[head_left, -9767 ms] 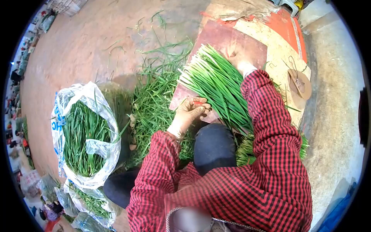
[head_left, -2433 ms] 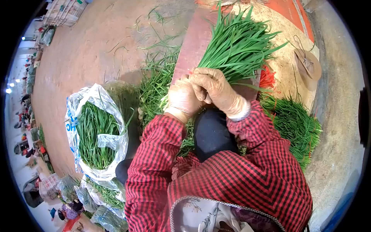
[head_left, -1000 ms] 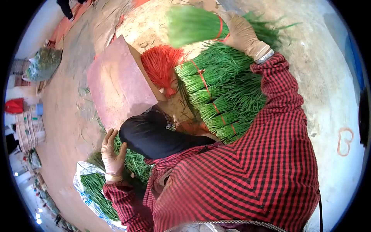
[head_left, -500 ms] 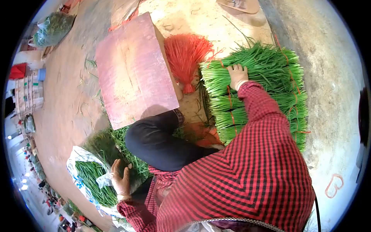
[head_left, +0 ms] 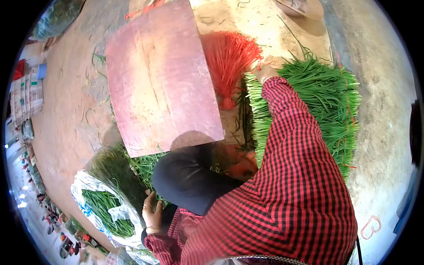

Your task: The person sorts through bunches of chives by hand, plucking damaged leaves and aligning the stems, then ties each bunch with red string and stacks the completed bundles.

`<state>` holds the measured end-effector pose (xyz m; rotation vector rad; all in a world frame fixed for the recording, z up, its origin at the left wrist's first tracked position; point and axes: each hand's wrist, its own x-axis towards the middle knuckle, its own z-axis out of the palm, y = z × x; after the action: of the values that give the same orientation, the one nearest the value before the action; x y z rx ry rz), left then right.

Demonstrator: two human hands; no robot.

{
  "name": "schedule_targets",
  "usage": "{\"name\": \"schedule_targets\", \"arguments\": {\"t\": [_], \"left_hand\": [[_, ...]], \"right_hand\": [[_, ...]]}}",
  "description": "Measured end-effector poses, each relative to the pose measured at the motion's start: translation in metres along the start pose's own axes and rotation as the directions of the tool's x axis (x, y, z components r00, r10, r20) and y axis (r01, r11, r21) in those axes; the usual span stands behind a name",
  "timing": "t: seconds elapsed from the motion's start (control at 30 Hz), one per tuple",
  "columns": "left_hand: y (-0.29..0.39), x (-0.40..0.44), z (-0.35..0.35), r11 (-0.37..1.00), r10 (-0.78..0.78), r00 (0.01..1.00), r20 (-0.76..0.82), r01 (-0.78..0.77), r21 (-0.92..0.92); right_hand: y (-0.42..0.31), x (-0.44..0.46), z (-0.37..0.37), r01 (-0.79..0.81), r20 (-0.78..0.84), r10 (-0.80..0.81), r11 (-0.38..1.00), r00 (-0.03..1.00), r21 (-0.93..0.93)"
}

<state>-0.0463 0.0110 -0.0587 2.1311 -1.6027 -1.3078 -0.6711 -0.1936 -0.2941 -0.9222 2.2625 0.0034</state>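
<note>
My gloved right hand [head_left: 266,72] is at the upper left corner of the stacked green stalk bundles [head_left: 316,86], which look like garlic chives. Its fingers are bent together beside a bit of red tie; what they grip, if anything, is too small to make out. Just to the left, a fan of red plastic ties [head_left: 229,57] lies on the ground. My gloved left hand [head_left: 152,214] is low beside my knee, fingers apart and holding nothing. Next to it is a white plastic bag [head_left: 81,187] with loose green stalks [head_left: 108,210] inside.
A pinkish wooden block [head_left: 161,84] stands in front of my bent knee [head_left: 185,176]. Loose stalks [head_left: 143,165] lie between block and bag. A sandal [head_left: 302,8] is at the top, a filled bag [head_left: 57,17] at the upper left.
My right hand has moved from lying on top of the bundles to their upper left corner, by the red ties. My left hand has drawn away from the white bag toward my knee.
</note>
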Motion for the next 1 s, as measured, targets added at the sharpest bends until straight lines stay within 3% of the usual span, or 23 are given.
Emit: {"name": "schedule_targets", "arguments": {"t": [0.07,0.13,0.2,0.27,0.33,0.43,0.5,0.53,0.63,0.73,0.77,0.83,0.87,0.93,0.97,1.0], "left_hand": [[-0.008,0.001,-0.004,0.997,-0.063,0.998,0.012,0.063,-0.047],[-0.006,0.007,-0.002,0.975,-0.14,0.99,-0.005,0.137,-0.173],[0.004,0.014,-0.001,0.975,-0.109,0.994,-0.009,0.105,-0.198],[0.021,0.027,-0.004,1.0,0.02,0.999,0.027,-0.021,0.023],[0.055,0.034,-0.002,0.999,-0.005,1.0,0.02,0.005,-0.036],[0.055,0.041,-0.003,0.999,0.018,0.999,0.035,-0.02,0.042],[0.041,0.043,0.001,0.992,0.006,1.0,0.015,-0.004,-0.126],[0.033,0.044,0.002,0.992,0.01,1.0,0.016,-0.007,-0.125],[0.033,0.045,0.004,0.997,0.014,0.997,0.07,-0.008,-0.082],[0.045,0.047,0.005,0.997,0.038,0.997,0.06,-0.033,-0.075],[0.05,0.048,0.006,0.997,0.041,0.997,0.06,-0.037,-0.073],[0.081,0.052,0.009,0.835,-0.128,0.988,0.091,0.157,-0.527],[0.105,0.057,0.004,0.874,-0.075,0.994,0.075,0.101,-0.475],[0.142,0.07,-0.005,0.838,0.011,0.999,0.049,0.017,-0.546],[0.15,0.081,-0.006,0.795,0.151,0.988,0.017,-0.111,-0.596],[0.184,0.086,-0.003,0.827,0.135,0.988,-0.07,-0.151,-0.542]], "right_hand": [[-0.009,0.01,0.009,-0.022,-0.003,0.022,0.992,1.0,0.12],[-0.015,0.02,0.011,0.249,0.07,-0.241,0.957,0.968,-0.151],[-0.022,0.018,0.016,0.215,0.076,-0.206,0.966,0.976,-0.146],[-0.029,0.013,0.018,0.149,0.078,-0.141,0.982,0.987,-0.117],[-0.02,0.019,0.028,0.19,0.048,-0.188,0.981,0.981,-0.047],[-0.02,0.02,0.025,0.244,0.092,-0.235,0.964,0.968,-0.102],[-0.021,0.013,0.014,0.093,0.143,-0.08,0.992,0.987,-0.085],[-0.016,0.017,0.017,0.09,0.14,-0.078,0.993,0.987,-0.082],[-0.009,0.022,0.027,0.249,0.116,-0.234,0.957,0.965,-0.149],[-0.023,0.004,0.02,0.226,0.117,-0.203,0.945,0.972,-0.235],[-0.014,0.017,0.031,0.277,0.089,-0.262,0.919,0.961,-0.281],[-0.016,0.013,0.028,0.3,0.076,-0.29,0.92,0.954,-0.254],[-0.016,0.009,0.026,0.325,0.065,-0.318,0.917,0.946,-0.231],[-0.021,-0.008,0.021,0.287,-0.009,-0.294,0.941,0.956,-0.181],[-0.025,-0.013,0.02,0.258,-0.077,-0.269,0.957,0.96,-0.133],[-0.028,-0.01,0.023,0.257,-0.083,-0.269,0.958,0.96,-0.128]]}}
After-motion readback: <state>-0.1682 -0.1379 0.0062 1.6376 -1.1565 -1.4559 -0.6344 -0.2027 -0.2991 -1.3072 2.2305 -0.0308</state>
